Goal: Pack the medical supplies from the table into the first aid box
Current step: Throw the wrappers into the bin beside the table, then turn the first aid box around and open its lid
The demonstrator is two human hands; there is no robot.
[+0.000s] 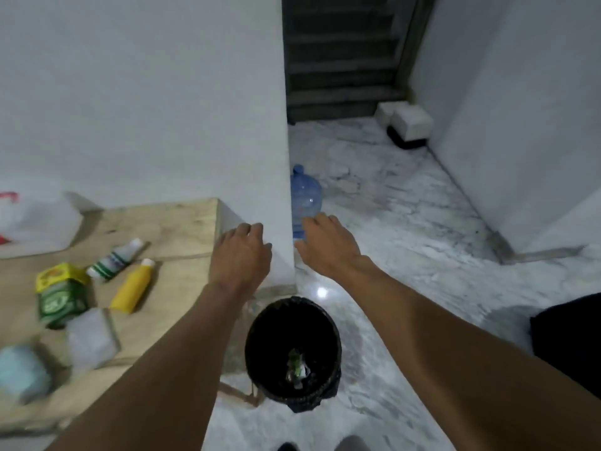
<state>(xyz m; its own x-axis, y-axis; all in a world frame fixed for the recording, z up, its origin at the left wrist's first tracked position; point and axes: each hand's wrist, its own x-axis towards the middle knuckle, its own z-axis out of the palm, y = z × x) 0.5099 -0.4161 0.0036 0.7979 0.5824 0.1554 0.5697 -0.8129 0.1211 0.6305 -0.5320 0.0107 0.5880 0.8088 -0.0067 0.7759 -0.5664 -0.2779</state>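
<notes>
Everything to be packed lies off to the left of both hands, and the left hand (240,252) is the nearer one: it hangs over the right-hand edge of the pale wooden table (182,222), while the right hand (328,245) is out past the wall corner, above the marble floor and in front of a blue plastic water jug (305,196). Closest to the left hand is the yellow plastic bottle with a white cap (133,288), lying flat with its long axis running from near-left to far-right, cap end away from the person. Just beyond it is a white and green tube (115,260) lying much the same way. Further left are a green and yellow carton (61,296), a clear plastic packet (91,336) and a blurred light blue pack (21,369). The white first aid box with red markings (39,222) stands at the far left, well apart from either hand. Both arms are stretched forward, palms down, fingers loosely bent and holding nothing. A black waste bin (292,349) stands on the floor below them.
</notes>
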